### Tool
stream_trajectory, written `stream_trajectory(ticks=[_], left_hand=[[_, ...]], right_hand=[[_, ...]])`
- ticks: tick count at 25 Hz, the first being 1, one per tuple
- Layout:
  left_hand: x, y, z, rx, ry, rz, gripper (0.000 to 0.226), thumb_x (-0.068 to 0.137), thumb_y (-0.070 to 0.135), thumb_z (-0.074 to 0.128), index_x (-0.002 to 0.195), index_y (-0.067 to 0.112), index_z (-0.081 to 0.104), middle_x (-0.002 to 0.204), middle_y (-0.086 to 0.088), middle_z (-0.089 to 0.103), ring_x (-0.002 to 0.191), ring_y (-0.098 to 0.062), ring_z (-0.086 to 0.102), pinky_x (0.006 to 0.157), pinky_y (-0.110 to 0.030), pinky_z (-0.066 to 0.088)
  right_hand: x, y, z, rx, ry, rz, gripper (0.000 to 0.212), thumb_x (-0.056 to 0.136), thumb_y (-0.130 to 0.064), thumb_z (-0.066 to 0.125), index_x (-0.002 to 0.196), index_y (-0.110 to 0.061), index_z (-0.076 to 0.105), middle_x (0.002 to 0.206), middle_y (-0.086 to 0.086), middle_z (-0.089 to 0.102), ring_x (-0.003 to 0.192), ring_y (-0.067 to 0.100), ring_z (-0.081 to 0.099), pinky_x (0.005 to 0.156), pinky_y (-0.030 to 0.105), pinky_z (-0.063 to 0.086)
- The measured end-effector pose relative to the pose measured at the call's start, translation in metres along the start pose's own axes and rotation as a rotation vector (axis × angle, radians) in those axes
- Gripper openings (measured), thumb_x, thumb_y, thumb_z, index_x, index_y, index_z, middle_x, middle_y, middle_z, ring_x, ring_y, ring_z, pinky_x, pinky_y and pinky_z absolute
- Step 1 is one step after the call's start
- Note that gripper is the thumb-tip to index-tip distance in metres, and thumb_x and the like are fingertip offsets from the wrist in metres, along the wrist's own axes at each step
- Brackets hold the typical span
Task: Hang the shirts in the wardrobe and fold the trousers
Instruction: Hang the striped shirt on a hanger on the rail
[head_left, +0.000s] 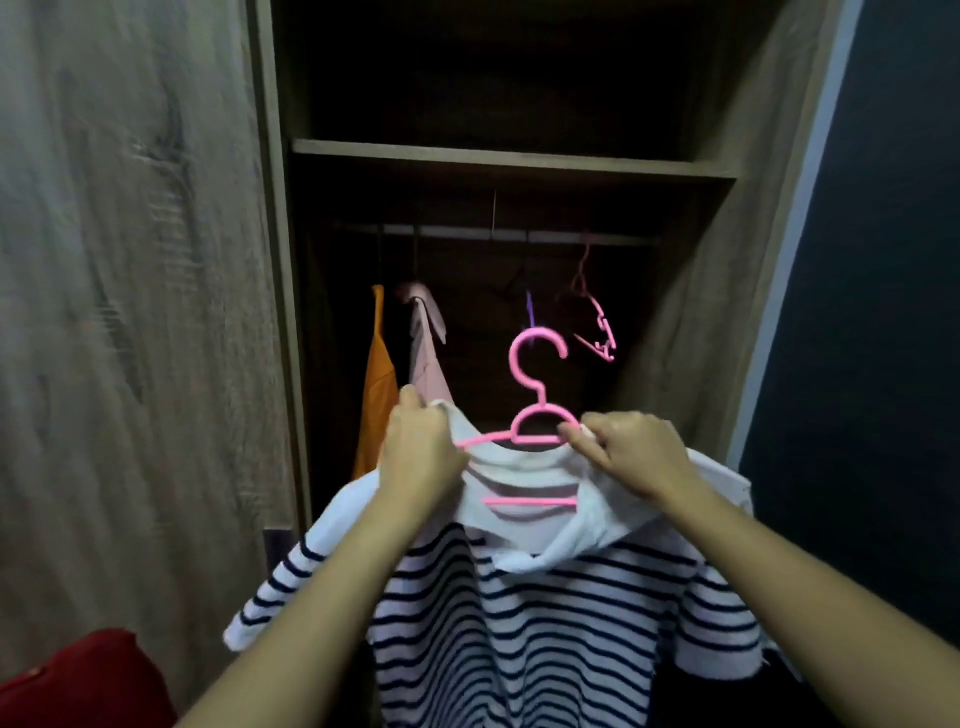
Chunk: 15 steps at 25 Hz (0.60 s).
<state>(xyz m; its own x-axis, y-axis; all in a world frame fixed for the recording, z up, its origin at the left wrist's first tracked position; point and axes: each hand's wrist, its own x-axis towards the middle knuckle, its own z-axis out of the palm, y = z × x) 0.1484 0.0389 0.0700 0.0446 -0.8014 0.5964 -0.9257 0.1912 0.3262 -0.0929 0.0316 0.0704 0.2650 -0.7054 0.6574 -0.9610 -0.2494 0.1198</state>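
- Holding a white shirt with navy horizontal stripes (519, 623) up in front of the open wood-grain wardrobe (727, 291), both bare hands work at its collar.
- The left hand (423, 454) is closed on the white collar fabric at the shirt's left shoulder, fingers pinched around the cloth.
- The right hand (631, 452) is clenched on the collar at the right side, right where the arm of a pink plastic hanger (537, 400) enters the neck opening; fingers touch both cloth and hanger.
- The pink hanger sits partly inside the shirt's neck: its hook stands upright above the collar, its left arm pokes out over the cloth, and its lower bar shows through the neck opening.
- The shirt's body and short sleeves hang down between the forearms, below the level of the wardrobe rail (493, 234).
- On that dark rail, under a wooden shelf (509, 161), hang an orange garment (376, 384) and, just beside it, a pale pink garment (428, 358), both left of the held shirt.
- To the right on the rail dangles an empty pink hanger with clips (597, 327), and a small purple hook (530, 309) shows behind the held hanger.
- A red fabric item (83, 680) lies at the lower left corner, well apart from the shirt.
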Motion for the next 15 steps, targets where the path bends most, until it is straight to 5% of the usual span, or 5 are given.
stream_trajectory(ticks=[4,8,12,15], left_hand=[[-0.053,0.014,0.017,-0.136,0.188,0.41,0.061,0.073,0.012,0.058,0.133,0.01,0.046,0.096,-0.013,0.05,0.083,-0.033,0.053,0.059,-0.039,0.053],[-0.025,-0.028,-0.009,-0.02,0.324,0.412,0.058,0.082,0.052,0.046,0.131,0.02,0.045,0.121,-0.015,0.055,0.105,-0.03,0.05,0.083,-0.041,0.041],[0.008,-0.06,-0.024,-0.121,-0.08,0.435,0.061,0.081,0.071,0.032,0.105,0.019,0.055,0.088,-0.004,0.067,0.082,-0.025,0.064,0.067,-0.037,0.049],[0.015,-0.073,-0.027,-0.393,-0.061,0.434,0.047,0.081,0.066,0.041,0.083,0.021,0.055,0.069,0.004,0.06,0.065,-0.009,0.058,0.059,-0.028,0.043]], right_hand=[[0.013,0.005,-0.017,0.22,0.05,0.26,0.059,0.084,-0.071,0.031,0.059,-0.019,0.045,0.059,-0.003,0.056,0.075,0.025,0.062,0.056,0.03,0.034],[0.019,0.009,-0.031,0.335,0.102,0.205,0.05,0.079,-0.072,0.03,0.058,-0.03,0.048,0.05,-0.006,0.051,0.059,0.01,0.053,0.055,0.027,0.035],[0.023,0.002,-0.036,0.372,0.067,0.145,0.053,0.077,-0.075,0.027,0.057,-0.03,0.046,0.054,-0.011,0.053,0.06,0.008,0.052,0.058,0.029,0.035],[0.016,0.014,-0.034,0.278,0.036,0.061,0.061,0.073,-0.072,0.01,0.08,-0.031,0.056,0.069,-0.009,0.061,0.079,0.022,0.061,0.063,0.03,0.034]])
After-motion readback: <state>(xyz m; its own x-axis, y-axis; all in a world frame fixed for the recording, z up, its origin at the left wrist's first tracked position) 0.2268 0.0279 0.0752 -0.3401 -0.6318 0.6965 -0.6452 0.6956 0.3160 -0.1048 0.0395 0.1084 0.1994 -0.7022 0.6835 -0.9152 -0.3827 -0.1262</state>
